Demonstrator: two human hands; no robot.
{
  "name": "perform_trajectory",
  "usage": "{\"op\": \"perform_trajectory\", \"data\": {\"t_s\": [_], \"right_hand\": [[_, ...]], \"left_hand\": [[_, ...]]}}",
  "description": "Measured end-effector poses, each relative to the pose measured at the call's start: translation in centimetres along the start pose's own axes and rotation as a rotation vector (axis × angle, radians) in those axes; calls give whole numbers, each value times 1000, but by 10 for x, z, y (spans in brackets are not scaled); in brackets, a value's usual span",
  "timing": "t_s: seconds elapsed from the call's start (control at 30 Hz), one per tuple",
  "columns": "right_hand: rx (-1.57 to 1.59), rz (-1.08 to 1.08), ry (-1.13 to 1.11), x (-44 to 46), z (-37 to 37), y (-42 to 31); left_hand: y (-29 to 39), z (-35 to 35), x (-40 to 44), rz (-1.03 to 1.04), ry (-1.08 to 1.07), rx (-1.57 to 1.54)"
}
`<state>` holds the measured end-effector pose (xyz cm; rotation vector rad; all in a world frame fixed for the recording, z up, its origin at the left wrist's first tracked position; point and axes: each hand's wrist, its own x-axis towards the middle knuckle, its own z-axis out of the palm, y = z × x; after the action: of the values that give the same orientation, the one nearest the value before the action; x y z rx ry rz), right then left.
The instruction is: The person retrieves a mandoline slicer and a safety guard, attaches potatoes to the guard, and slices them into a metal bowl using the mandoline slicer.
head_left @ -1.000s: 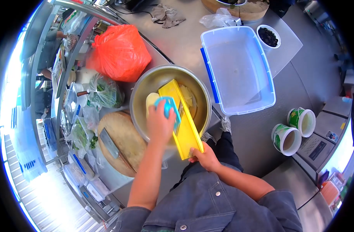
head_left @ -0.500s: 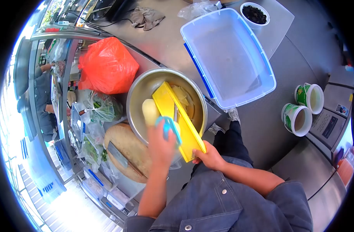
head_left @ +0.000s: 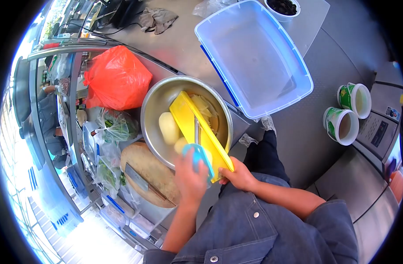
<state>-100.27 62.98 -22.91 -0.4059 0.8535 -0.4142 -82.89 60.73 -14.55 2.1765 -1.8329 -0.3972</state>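
A yellow slicer [head_left: 213, 152] leans at a slant in a steel bowl [head_left: 150, 99], its lower end sticking out over the near rim. My right hand [head_left: 240, 175] is closed round that lower end. The fingers of my left hand [head_left: 190, 176] are wrapped on a turquoise holder [head_left: 198, 155], which lies against the lower part of the slicer; what is under the holder is mostly hidden. Inside the bowl, a whole peeled potato [head_left: 169, 128] rests left of the slicer, with another pale piece [head_left: 181, 144] below it. Pale thin slices [head_left: 202, 105] lie on the slicer's right side.
Left of the bowl are a red plastic bag [head_left: 117, 78], bagged greens [head_left: 117, 125] and a round board [head_left: 142, 163] with a cleaver [head_left: 136, 177]. A clear tub [head_left: 254, 59] stands to the right. Two white buckets [head_left: 343, 125] are farther right.
My left hand and the turquoise holder have moved down along the slicer toward my right hand. The view has shifted, and more of the whole potato shows.
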Motion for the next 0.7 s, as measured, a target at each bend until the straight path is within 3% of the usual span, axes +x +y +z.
{"op": "perform_trajectory", "data": {"t_s": [0.07, 0.17, 0.27, 0.33, 0.43, 0.63, 0.7], "right_hand": [[-16, -12, -14, 1, -1, -2], [2, -13, -27, 1, 1, -2], [-31, -31, -27, -3, 3, 0], [-50, -37, -19, -2, 4, -2], [-69, -61, -17, -10, 10, -10], [-113, -100, -1, 4, 13, -10], [-69, -96, -24, -8, 21, -8]], "left_hand": [[8, 1, -5, -69, -47, -3], [-18, 17, 78, -178, 44, 40], [-28, 18, 102, -191, 20, 92], [-17, 9, 50, -60, -16, 26], [5, -10, 1, -29, -19, -32], [-24, 11, 108, -124, -15, 27], [-12, 0, 104, -199, -74, 46]]}}
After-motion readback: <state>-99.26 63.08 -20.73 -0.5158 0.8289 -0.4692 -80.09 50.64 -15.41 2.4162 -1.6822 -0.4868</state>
